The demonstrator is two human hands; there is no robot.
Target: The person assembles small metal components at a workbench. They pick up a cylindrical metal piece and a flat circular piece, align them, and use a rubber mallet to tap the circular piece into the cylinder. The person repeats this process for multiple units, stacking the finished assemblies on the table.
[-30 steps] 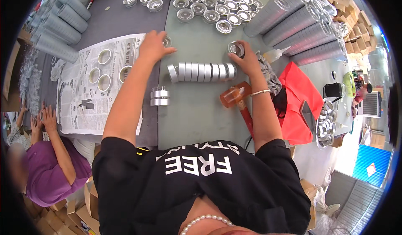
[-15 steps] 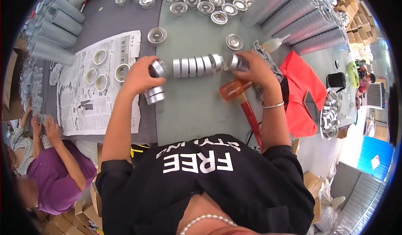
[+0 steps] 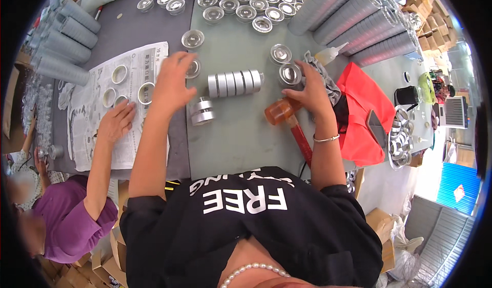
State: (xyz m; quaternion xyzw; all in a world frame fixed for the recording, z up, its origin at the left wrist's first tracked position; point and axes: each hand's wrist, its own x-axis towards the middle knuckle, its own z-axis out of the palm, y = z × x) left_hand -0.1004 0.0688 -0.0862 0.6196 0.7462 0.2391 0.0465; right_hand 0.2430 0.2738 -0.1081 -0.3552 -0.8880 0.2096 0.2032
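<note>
My left hand (image 3: 173, 85) hovers over the table with its fingers apart, beside a round clear-rimmed metal piece (image 3: 193, 68) lying flat. My right hand (image 3: 312, 90) is also open, its thumb and fingers spread around another such round piece (image 3: 290, 74); whether the fingertips touch it I cannot tell. Between the hands, several silver rings (image 3: 234, 84) lie on their sides in a row. A short silver group (image 3: 203, 113) sits below my left hand. Just below my right hand rests a mallet (image 3: 279, 112) with an amber head and a red handle.
Many round pieces (image 3: 246, 13) stand at the far side. Tall silver stacks (image 3: 353, 29) lean at right, near a squeeze bottle (image 3: 326, 56), grey cloth (image 3: 328, 80) and red bag (image 3: 359, 118). At left, a co-worker's hand (image 3: 117, 123) reaches over rings on newspaper (image 3: 92, 134).
Both hands have let go of the round pieces they held, which now lie flat on the table. The rings in the row have closed together. A co-worker's hand has reached onto the newspaper.
</note>
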